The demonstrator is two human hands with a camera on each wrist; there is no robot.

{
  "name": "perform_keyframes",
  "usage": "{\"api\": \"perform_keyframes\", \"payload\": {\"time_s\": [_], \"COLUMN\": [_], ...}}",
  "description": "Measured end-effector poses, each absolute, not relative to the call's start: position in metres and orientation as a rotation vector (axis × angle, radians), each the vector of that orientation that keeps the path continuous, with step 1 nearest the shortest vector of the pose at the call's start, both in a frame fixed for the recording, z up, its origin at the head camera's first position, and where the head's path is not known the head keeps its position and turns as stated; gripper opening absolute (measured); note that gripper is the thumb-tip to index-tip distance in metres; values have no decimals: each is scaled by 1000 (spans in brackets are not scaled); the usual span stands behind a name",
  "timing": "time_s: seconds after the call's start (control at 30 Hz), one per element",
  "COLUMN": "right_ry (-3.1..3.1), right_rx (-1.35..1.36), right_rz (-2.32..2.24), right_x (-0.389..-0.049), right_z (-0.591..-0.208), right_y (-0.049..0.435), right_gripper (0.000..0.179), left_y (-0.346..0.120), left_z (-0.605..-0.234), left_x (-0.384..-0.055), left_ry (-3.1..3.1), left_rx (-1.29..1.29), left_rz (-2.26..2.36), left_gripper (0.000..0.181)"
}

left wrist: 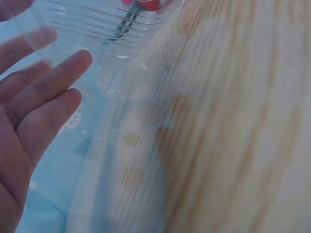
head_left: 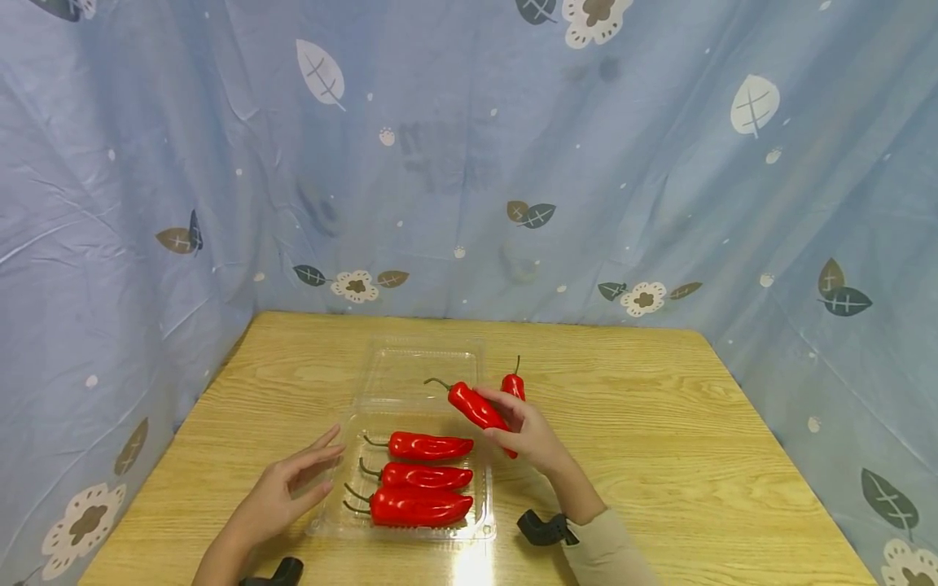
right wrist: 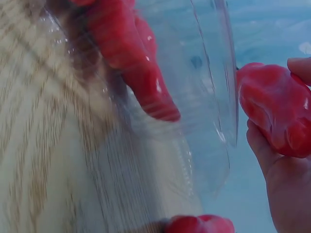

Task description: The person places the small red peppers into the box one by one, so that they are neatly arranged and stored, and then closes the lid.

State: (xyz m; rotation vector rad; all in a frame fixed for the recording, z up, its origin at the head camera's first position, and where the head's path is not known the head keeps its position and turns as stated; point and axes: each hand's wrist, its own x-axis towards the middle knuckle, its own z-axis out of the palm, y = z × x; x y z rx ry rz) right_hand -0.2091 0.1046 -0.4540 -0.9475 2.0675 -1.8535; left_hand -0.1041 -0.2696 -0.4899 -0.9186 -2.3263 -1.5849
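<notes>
Three red peppers (head_left: 422, 509) with green stems lie stacked in rows inside a clear plastic clamshell box (head_left: 484, 488), stems toward the left. My right hand (head_left: 523, 431) holds another red pepper (head_left: 476, 407) between thumb and fingers, over the box's upper right part. In the right wrist view this held pepper (right wrist: 274, 107) shows close up in the grip. A further red pepper (head_left: 514, 385) lies on the table just beyond the right hand. At the box's left side, my left hand (head_left: 282, 492) has its fingers extended, fingertips right at the clear wall, holding nothing.
The box's clear lid (head_left: 425, 378) lies folded back, away from me. Everything sits on a wood-grain table (head_left: 630, 423). A blue patterned curtain (head_left: 454, 163) hangs behind the table and along both sides. Black bands with mounts (head_left: 542, 529) are on the wrists.
</notes>
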Motion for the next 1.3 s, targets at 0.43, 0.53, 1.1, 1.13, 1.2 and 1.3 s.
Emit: {"api": "perform_keyframes", "payload": {"time_s": [0.43, 0.53, 1.1, 1.13, 1.2, 1.3], "right_ry": [1946, 1937, 2065, 2065, 2072, 2079], "right_rx": [-1136, -1147, -1297, -1294, -1302, -1297], "right_rz": [-1696, -1662, -1345, -1328, -1282, -1203], "right_x": [-206, -207, -201, -200, -199, -198], "right_z": [-451, -454, -445, -445, -444, -442], "right_y": [80, 76, 47, 46, 43, 40], "right_gripper": [53, 55, 54, 54, 53, 53], "left_y": [-270, -270, -270, -270, -270, -270], "left_z": [-489, -489, -489, -489, -489, -489], "left_x": [-104, -104, -103, -103, -104, -104], "left_ry": [-2335, -2375, -2475, -2465, -2435, -2383], "left_rx": [-925, -895, -807, -816, -842, -889], "left_rz": [-1589, -1584, -1570, -1571, -1575, -1583], "left_gripper": [45, 44, 45, 45, 44, 45]}}
